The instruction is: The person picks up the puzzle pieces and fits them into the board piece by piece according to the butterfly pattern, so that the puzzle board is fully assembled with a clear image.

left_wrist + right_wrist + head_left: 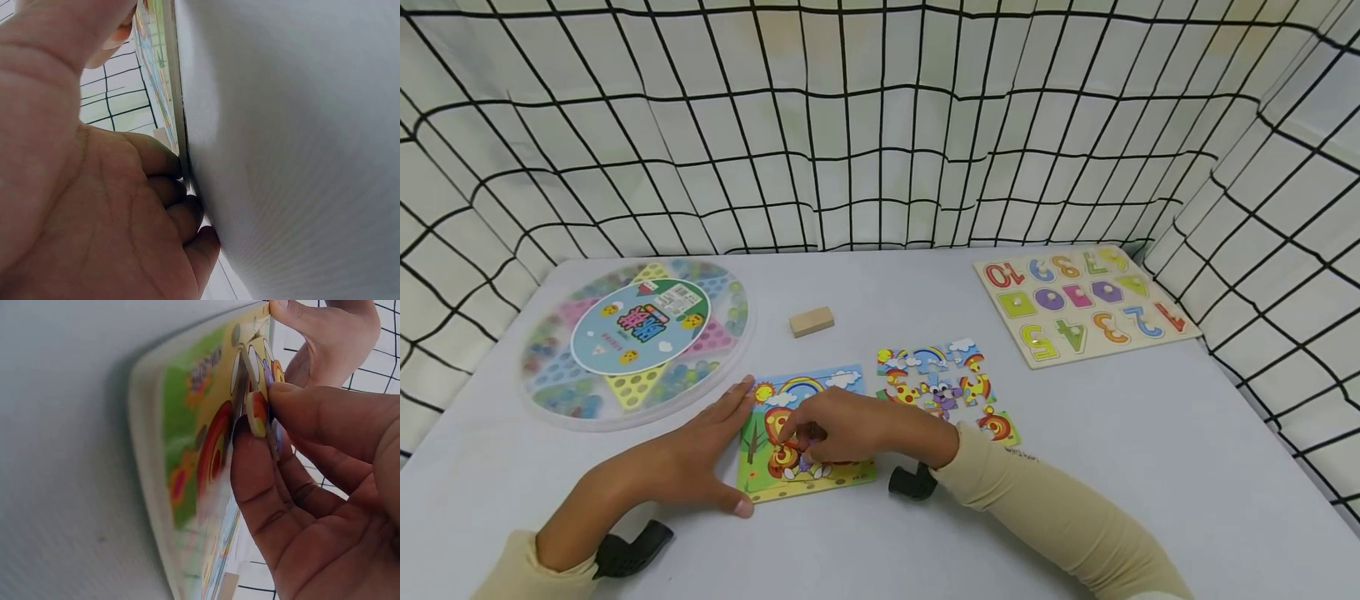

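Note:
A jigsaw board with a sun, a rainbow and cartoon animals lies on the white table. My right hand is over its middle. In the right wrist view, thumb and fingers pinch a jigsaw piece, tilted up from the board's surface. My left hand lies along the board's left side, fingers extended and thumb spread toward the near corner. The left wrist view has its fingertips right at the board's edge. Right of the board, several loose jigsaw pieces are laid out, partly behind my right forearm.
A round game case with coloured beads stands at the left. Behind the jigsaw board is a small wooden block. A wooden number-and-shape board lies at the far right. Black netting over white cloth borders the table.

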{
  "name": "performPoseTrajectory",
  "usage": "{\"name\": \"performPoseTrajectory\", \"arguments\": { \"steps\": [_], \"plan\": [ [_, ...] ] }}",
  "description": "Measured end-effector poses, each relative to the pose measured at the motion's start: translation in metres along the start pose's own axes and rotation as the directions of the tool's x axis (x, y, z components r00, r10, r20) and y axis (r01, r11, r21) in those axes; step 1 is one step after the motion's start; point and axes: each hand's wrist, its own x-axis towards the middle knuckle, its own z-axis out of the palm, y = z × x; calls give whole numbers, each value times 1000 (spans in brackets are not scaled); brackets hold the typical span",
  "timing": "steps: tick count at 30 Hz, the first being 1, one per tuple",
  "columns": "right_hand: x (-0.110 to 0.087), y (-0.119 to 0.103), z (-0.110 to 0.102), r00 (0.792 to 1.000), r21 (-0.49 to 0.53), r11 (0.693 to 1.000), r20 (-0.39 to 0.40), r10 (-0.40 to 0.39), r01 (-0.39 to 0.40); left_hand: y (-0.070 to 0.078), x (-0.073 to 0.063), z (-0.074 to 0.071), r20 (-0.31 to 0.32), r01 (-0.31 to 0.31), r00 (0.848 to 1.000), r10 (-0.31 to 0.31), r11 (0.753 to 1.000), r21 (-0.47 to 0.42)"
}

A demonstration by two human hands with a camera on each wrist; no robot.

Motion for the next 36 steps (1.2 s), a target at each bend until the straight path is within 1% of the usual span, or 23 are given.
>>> {"name": "performPoseTrajectory", "arguments": {
  "steps": [8, 12, 17, 25, 31, 36],
  "plan": [
    [-1, -2, 0, 998, -90, 994, -21, 52, -53, 2, 1, 0, 1, 14, 1000, -14, 1000, -4],
    [-3, -2, 2, 997, -86, 993, -22, 74, -76, 2, 1, 0, -2, 17, 1000, -17, 1000, -5],
    [-4, -3, 3, 996, -105, 991, -15, 87, -88, 2, 0, 0, -4, 13, 1000, -13, 1000, -11],
    [-3, -8, 6, 992, -146, 982, -50, 115, -121, 3, -1, -2, -2, 7, 1000, -7, 1000, -8],
    [-3, -10, 7, 988, -140, 978, -60, 145, -153, 3, -1, -2, 0, 12, 1000, -12, 1000, -7],
    [-2, -10, 8, 989, -132, 981, -66, 132, -139, 3, -1, -1, 0, 12, 1000, -12, 1000, -10]
  ]
}}
